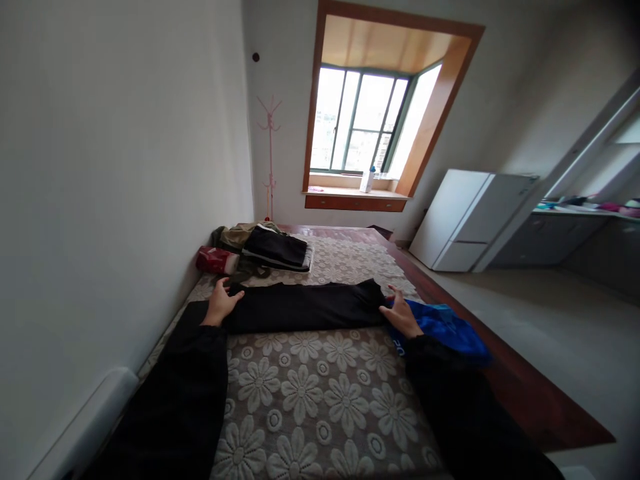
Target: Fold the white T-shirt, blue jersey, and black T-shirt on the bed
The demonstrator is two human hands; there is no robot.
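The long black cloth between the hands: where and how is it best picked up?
Probably grip the black cloth by both short ends, coming from left and right together. It lies long, narrow and crosswise on the flowered cover, and looks soft, so one-ended lifting would likely let it sag. The left hand and right hand are at those ends.
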